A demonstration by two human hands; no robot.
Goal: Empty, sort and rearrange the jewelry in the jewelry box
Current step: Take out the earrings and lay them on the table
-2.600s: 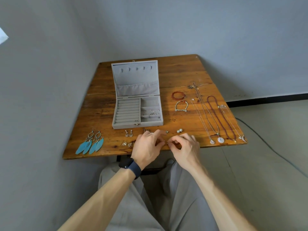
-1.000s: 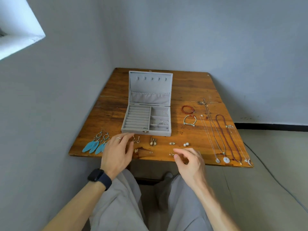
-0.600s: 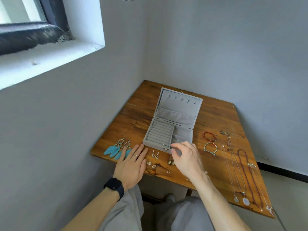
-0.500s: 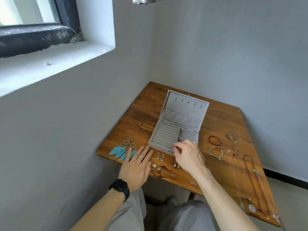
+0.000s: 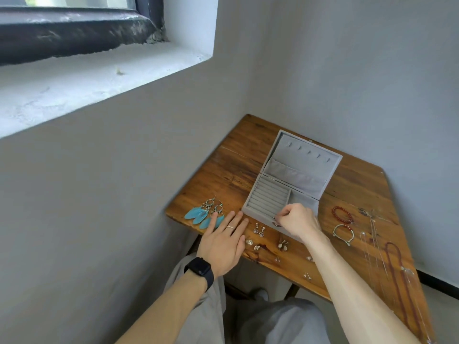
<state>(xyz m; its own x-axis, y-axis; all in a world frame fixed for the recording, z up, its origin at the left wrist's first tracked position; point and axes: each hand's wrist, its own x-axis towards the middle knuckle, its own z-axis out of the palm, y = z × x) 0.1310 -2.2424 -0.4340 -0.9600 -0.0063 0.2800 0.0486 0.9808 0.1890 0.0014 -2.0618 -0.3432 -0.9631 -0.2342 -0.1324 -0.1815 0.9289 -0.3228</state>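
Observation:
An open grey jewelry box (image 5: pixel 270 194) stands on the wooden table (image 5: pixel 223 175), lid up, ring rolls on its left side. My right hand (image 5: pixel 296 220) is at the box's front edge, fingers curled, pinching a small silver piece (image 5: pixel 275 223). My left hand (image 5: pixel 224 240) lies flat on the table with straight fingers, just left of the box, its fingertips beside the blue feather earrings (image 5: pixel 205 214). Small earrings (image 5: pixel 259 230) and studs (image 5: pixel 277 258) lie along the front edge. A red bead bracelet (image 5: pixel 342 214), a pale bracelet (image 5: pixel 344 234) and necklaces (image 5: pixel 395 259) lie to the right.
The table sits in a corner between grey walls, with a window sill (image 5: pixel 87 78) up on the left. My grey-trousered knees (image 5: pixel 260 319) are under the front edge. Bare wood shows behind and left of the box.
My view swung up and left, bringing the window in. My right hand moved from the table's front edge to the box front. My left hand shifted left and flattened beside the feather earrings.

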